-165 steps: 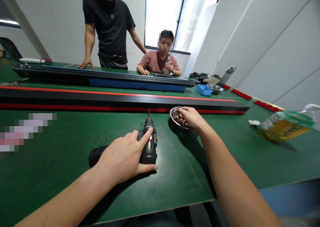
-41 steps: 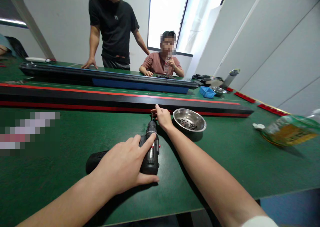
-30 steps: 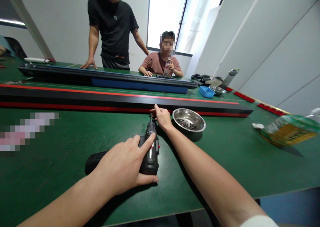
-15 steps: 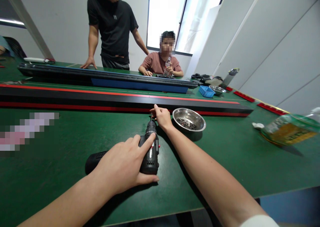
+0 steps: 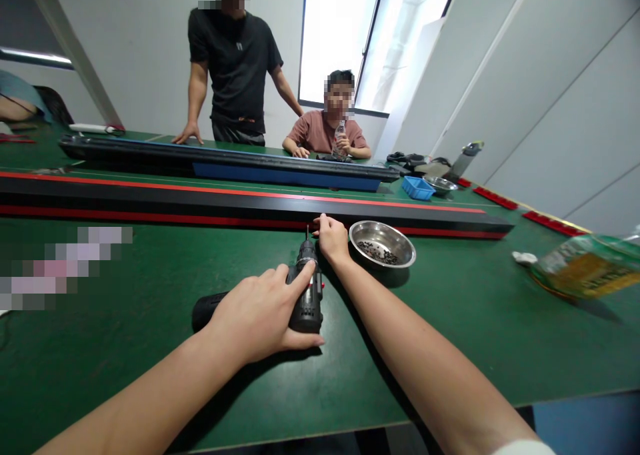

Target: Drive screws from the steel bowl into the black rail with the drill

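Observation:
My left hand is wrapped over a black cordless drill, thumb and forefinger along its body. The drill is on its side, its handle pointing left and its thin bit aimed at the long black bar with red stripes. Just right of the bit, my right hand is closed with curled fingers against the near side of the bar. Whatever those fingers may hold is hidden. Beside that hand stands a steel bowl with many small dark screws in its bottom.
Behind the bar lies a second long dark piece on a blue support. A blue basket stands at the back right. A clear plastic jar with a yellow label lies at the right. Two people are across the green table.
My left hand and the drill have shifted slightly forward. My right hand has drawn a little to the right, away from the bit. The view has also shifted slightly.

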The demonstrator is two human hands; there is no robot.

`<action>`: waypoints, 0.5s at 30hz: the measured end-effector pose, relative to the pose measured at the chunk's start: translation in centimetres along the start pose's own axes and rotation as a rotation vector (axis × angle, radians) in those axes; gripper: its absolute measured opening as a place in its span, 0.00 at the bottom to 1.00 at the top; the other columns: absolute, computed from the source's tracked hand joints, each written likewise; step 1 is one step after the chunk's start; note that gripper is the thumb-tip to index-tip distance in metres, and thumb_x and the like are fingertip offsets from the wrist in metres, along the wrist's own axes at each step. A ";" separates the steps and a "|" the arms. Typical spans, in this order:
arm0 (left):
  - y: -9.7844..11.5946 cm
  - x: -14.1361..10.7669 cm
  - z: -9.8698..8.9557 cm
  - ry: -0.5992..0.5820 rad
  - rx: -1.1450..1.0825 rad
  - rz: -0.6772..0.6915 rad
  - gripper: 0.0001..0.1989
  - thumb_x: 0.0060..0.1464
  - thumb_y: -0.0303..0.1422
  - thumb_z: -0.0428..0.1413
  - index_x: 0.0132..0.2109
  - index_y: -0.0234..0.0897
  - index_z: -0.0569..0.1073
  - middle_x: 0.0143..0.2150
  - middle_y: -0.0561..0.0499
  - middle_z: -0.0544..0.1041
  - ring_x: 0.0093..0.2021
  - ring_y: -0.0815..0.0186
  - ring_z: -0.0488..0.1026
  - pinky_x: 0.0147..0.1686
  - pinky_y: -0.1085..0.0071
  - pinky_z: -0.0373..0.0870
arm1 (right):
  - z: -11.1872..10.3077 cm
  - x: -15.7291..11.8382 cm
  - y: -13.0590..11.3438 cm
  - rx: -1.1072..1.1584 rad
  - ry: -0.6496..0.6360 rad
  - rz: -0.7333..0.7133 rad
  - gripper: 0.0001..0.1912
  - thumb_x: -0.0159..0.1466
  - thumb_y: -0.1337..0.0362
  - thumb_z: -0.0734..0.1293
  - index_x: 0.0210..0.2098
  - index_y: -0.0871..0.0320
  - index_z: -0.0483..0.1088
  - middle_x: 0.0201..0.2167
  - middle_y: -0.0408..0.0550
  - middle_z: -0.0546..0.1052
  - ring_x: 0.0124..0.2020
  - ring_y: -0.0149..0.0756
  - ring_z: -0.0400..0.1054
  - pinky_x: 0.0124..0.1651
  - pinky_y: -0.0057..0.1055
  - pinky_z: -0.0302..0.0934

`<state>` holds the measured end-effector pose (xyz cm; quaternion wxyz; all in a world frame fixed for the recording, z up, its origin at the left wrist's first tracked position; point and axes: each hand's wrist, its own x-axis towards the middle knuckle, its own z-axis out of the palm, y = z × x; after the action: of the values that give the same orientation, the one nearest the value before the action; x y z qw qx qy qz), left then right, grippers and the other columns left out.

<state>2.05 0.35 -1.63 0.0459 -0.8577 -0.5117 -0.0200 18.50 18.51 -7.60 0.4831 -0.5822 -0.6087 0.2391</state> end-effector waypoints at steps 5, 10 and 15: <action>0.0 0.3 -0.1 -0.013 0.004 -0.010 0.54 0.51 0.67 0.51 0.76 0.44 0.49 0.51 0.38 0.75 0.46 0.45 0.78 0.39 0.56 0.75 | 0.0 -0.1 -0.2 -0.017 -0.003 0.005 0.25 0.72 0.51 0.56 0.38 0.56 0.81 0.36 0.49 0.83 0.38 0.41 0.79 0.46 0.31 0.65; -0.1 0.4 -0.3 -0.013 0.011 -0.012 0.53 0.52 0.67 0.50 0.76 0.44 0.49 0.52 0.37 0.75 0.46 0.45 0.78 0.39 0.57 0.74 | -0.2 -0.3 -0.6 -0.030 -0.009 0.006 0.24 0.72 0.51 0.56 0.38 0.56 0.81 0.36 0.50 0.83 0.38 0.41 0.78 0.46 0.31 0.65; -0.1 0.4 -0.2 -0.007 0.019 -0.008 0.53 0.52 0.68 0.50 0.75 0.43 0.50 0.52 0.37 0.75 0.46 0.45 0.78 0.39 0.56 0.75 | -0.2 -0.4 -0.7 -0.035 -0.010 0.011 0.24 0.72 0.51 0.57 0.38 0.56 0.81 0.36 0.50 0.83 0.37 0.40 0.78 0.46 0.31 0.65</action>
<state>2.11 0.74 -1.41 0.0524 -0.8551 -0.5156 -0.0124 18.25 17.91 -7.03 0.4686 -0.5927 -0.6120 0.2337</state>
